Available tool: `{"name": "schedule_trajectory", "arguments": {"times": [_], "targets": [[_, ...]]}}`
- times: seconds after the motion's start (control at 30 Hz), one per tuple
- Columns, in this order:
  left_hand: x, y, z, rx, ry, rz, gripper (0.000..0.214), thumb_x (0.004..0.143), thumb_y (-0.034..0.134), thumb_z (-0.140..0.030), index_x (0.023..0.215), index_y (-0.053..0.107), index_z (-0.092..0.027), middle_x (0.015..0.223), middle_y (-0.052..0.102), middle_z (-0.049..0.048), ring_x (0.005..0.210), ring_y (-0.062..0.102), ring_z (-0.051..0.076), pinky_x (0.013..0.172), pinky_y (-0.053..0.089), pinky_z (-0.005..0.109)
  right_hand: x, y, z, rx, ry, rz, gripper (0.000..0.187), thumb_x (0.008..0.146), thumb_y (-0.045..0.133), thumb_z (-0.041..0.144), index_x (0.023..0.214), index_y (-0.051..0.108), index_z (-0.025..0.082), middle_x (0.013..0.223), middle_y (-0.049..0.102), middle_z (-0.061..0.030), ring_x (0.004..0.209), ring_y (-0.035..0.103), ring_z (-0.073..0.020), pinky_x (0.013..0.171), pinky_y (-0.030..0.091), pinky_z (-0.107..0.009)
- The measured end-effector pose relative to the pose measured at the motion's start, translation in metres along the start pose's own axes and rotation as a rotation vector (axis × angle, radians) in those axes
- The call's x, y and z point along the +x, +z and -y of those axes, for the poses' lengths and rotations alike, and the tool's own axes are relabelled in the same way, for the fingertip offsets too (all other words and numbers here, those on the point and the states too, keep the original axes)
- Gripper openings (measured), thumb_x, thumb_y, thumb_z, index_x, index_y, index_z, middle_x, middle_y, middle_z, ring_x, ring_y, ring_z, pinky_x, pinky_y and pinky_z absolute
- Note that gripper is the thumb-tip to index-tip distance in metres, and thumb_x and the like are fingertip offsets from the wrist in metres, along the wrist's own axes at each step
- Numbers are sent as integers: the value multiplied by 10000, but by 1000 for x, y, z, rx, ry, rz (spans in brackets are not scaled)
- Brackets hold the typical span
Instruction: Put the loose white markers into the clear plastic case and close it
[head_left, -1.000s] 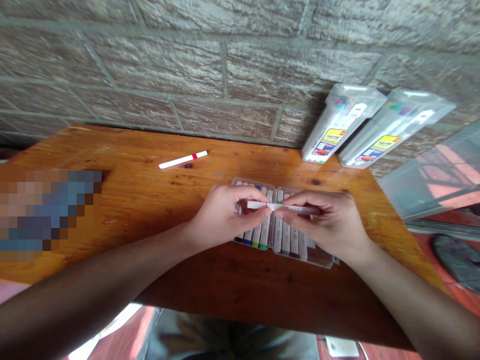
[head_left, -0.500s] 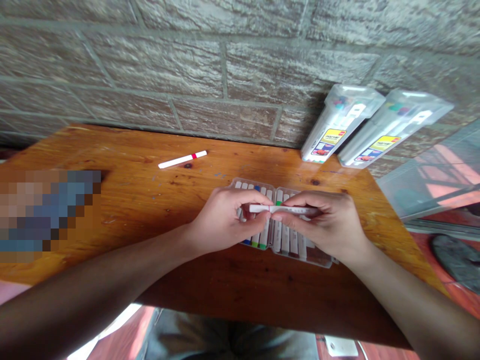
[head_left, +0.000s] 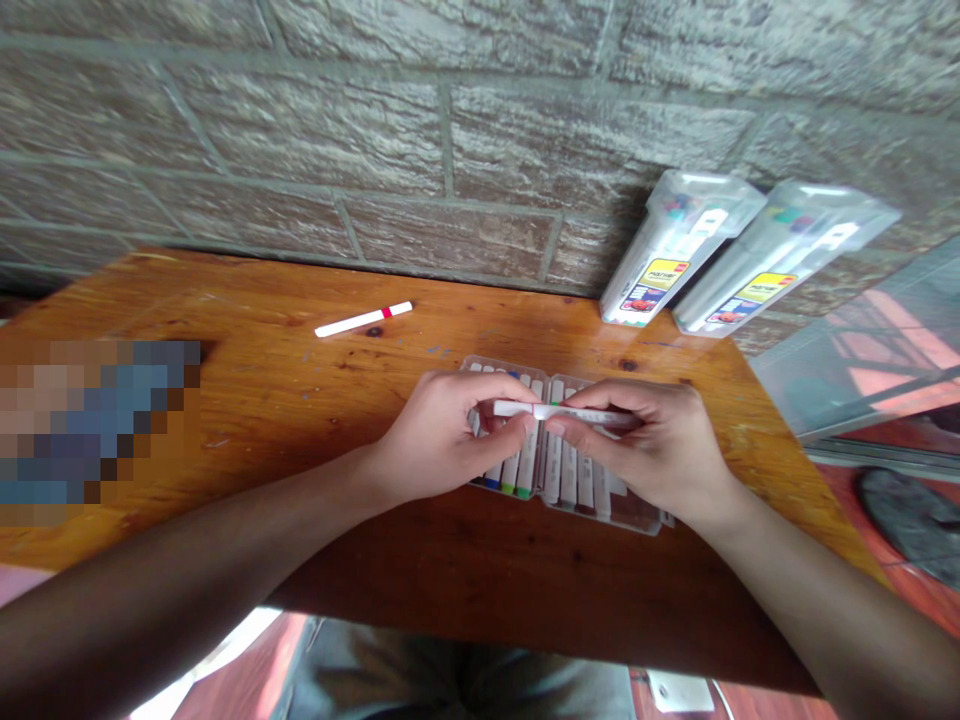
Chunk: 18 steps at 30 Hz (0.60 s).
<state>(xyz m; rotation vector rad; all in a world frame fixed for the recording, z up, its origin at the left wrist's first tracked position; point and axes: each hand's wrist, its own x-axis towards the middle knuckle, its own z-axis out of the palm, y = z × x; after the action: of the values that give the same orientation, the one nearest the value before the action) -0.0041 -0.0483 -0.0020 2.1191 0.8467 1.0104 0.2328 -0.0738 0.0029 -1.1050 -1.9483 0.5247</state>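
A white marker (head_left: pixel 551 411) lies level between my two hands, above an open clear case. My left hand (head_left: pixel 450 435) pinches its left part between thumb and fingers. My right hand (head_left: pixel 660 430) grips the right part, with that end partly hidden by the fingers. Below, the open marker case (head_left: pixel 634 515) holds several white markers in both halves, some with blue or green ends. My hands cover part of the case. Farther back on the left, another white marker (head_left: pixel 364 320) with a red band rests on the table.
Two clear cases of markers, a left one (head_left: pixel 660 260) and a right one (head_left: pixel 757 270), stand by the stone wall (head_left: pixel 375 130). The wooden table (head_left: pixel 247 360) ends just short of my lap. A blurred-out patch (head_left: pixel 90 430) covers the left side.
The marker between my hands has shifted very slightly to the left and up. Both hands keep their hold on it, and the other things stay in place.
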Motion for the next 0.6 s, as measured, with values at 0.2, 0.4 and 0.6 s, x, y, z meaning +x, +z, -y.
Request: {"name": "schedule_trajectory", "arguments": {"times": [0.2,0.4,0.6], "targets": [[2,-1,3,-62,-44,-41,143,934,710,-259,980,795,-153,885,815,44,739,708,137,687,524,214,0,-1,-3,100,98,-26,125,876,866,342,896,827,225,813,819,-29,635,706,-165,586,560,-268],[3,-1,7,-195,-120,-29,192,945,723,-324,996,775,-146,925,803,69,775,705,152,701,531,231,4,-1,-3,247,183,-53,139,839,895,345,911,865,229,875,849,-53,680,744,-184,602,602,-269],[6,-2,9,-336,-197,-32,205,954,721,-349,1002,741,-151,836,773,42,629,637,107,589,499,202,7,-3,0,353,263,-66,141,838,894,315,959,879,243,811,835,-38,622,714,-160,518,555,-249]]}}
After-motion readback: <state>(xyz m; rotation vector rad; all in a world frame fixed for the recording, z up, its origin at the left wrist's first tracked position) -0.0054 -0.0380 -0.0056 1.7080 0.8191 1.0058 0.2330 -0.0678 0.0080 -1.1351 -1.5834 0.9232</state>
